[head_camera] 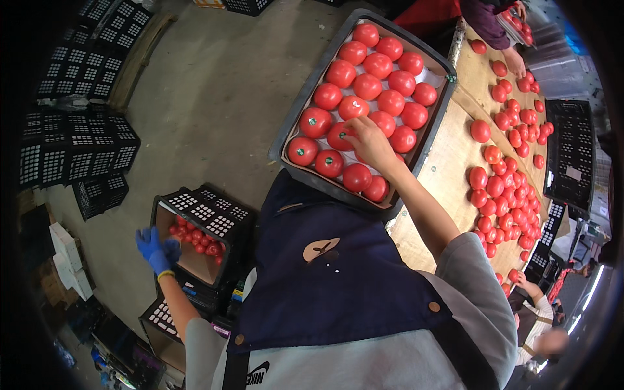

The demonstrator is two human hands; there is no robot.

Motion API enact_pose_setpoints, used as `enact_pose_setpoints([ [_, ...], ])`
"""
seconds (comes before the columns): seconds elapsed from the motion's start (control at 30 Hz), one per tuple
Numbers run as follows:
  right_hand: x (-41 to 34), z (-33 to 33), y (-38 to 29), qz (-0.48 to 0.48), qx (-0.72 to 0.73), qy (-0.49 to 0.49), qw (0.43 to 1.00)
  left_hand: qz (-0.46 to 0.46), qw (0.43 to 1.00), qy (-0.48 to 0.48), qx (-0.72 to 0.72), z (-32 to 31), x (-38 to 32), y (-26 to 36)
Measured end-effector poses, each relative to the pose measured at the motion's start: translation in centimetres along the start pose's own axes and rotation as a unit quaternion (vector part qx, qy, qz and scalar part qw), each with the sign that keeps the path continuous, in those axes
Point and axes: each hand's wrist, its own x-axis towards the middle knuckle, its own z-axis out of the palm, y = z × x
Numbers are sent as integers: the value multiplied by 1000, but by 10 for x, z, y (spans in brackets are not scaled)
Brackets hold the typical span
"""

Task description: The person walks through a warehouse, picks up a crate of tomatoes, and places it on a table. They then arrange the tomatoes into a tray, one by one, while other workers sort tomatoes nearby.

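A dark, paper-lined crate point(319, 63) full of large red tomatoes stands before me, tilted in view. My right hand point(373, 144), bare, reaches into its near half. The fingertips touch a tomato point(335, 136) at a small green sticker point(342, 135); whether they pinch anything is unclear. Green stickers also show on neighbouring tomatoes, such as the left one point(314, 123) and the near-left one point(302, 150). In a blue glove, my left hand point(157, 249) is held with fingers apart at the opening of a lower black crate point(207, 204), which holds smaller tomatoes point(197, 239).
A wooden sorting table point(443, 146) on the right carries many loose tomatoes point(507, 195). One co-worker's hand point(514, 62) reaches over its far end; another person point(531, 317) handles a tomato lower right. Stacked black crates point(73, 146) and a wooden pallet point(141, 58) line the left.
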Motion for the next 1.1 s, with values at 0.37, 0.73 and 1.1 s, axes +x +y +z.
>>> enact_pose_setpoints([
  [0.37,26,-16,9,-101,-62,-163,979,278,942,-184,37,299,-127,264],
  [0.73,34,-30,38,61,84,51,993,285,939,-133,137,327,-174,289],
  [1.1,60,-17,57,74,14,5,997,298,938,-138,106,332,-173,284],
])
